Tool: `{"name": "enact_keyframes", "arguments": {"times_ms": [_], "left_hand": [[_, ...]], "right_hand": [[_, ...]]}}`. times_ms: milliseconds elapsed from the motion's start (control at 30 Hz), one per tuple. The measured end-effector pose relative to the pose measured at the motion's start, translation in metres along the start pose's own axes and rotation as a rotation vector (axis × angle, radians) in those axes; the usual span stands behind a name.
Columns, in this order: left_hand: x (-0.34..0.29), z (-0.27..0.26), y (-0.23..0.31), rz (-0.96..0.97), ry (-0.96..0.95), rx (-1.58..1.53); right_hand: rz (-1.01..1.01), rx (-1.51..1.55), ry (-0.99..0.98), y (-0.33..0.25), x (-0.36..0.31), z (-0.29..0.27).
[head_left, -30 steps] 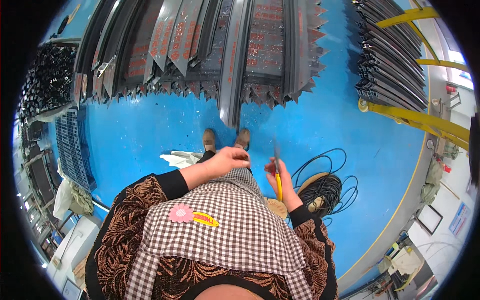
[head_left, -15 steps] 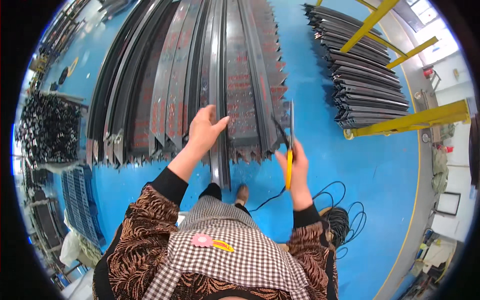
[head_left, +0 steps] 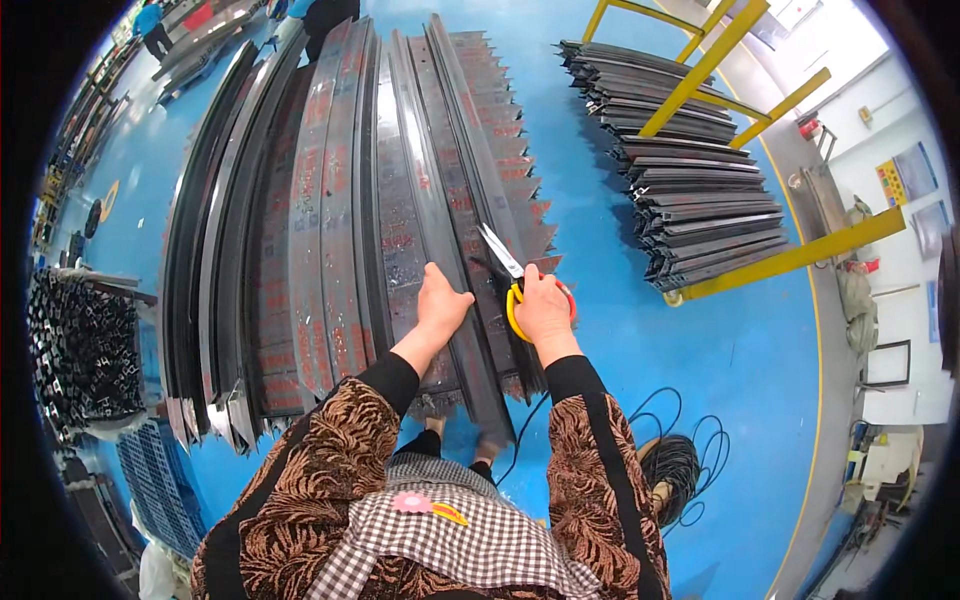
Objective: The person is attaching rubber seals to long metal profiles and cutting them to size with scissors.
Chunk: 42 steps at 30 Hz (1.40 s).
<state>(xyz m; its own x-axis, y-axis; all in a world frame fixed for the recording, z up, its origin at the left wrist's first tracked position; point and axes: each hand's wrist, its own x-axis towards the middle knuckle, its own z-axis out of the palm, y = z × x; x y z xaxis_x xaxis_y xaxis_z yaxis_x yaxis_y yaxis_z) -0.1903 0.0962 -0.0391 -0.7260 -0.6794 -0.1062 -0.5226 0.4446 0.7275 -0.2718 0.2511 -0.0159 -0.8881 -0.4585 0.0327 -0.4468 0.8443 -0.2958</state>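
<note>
My left hand (head_left: 440,302) is on a long dark grey profile (head_left: 487,395), its thumb and fingers around the edges; the fingertips are partly hidden. This profile lies on top of the stack, and its near end juts out toward me. My right hand (head_left: 545,308) holds scissors (head_left: 503,252) with yellow and red handles. Their blades are apart, pointing away over the profiles beside my left hand. A thin black cord (head_left: 522,432) comes up from the floor toward my right hand; its upper end is hidden.
Beneath lies a wide stack of long profiles (head_left: 310,250) with sharp, jagged ends. Another stack (head_left: 700,190) rests at the right by a yellow frame (head_left: 790,262). A black coil (head_left: 670,468) lies on the blue floor at the lower right. At left are bundled profiles (head_left: 85,345) and a blue pallet (head_left: 160,485).
The view has shifted. The top profile now slants, its near end further right. My left hand has come down onto it, and my right hand has brought the scissors left, over the profiles.
</note>
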Motion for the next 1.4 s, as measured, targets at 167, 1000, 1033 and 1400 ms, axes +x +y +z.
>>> {"name": "enact_keyframes", "arguments": {"times_ms": [167, 1000, 1033, 1400], "left_hand": [[0.019, 0.009, 0.005, -0.120, -0.088, -0.256], [0.043, 0.012, 0.042, 0.941, -0.322, 0.407], [0.044, 0.008, 0.050, 0.835, -0.150, 0.415], [0.091, 0.004, 0.024, -0.191, -0.193, 0.181]], "right_hand": [[-0.020, -0.004, 0.009, 0.016, -0.024, -0.004], [0.657, 0.309, -0.057, 0.137, -0.247, -0.039], [0.577, 0.288, 0.138, 0.127, -0.239, -0.045], [0.200, 0.245, 0.144, 0.001, -0.112, 0.003]]}}
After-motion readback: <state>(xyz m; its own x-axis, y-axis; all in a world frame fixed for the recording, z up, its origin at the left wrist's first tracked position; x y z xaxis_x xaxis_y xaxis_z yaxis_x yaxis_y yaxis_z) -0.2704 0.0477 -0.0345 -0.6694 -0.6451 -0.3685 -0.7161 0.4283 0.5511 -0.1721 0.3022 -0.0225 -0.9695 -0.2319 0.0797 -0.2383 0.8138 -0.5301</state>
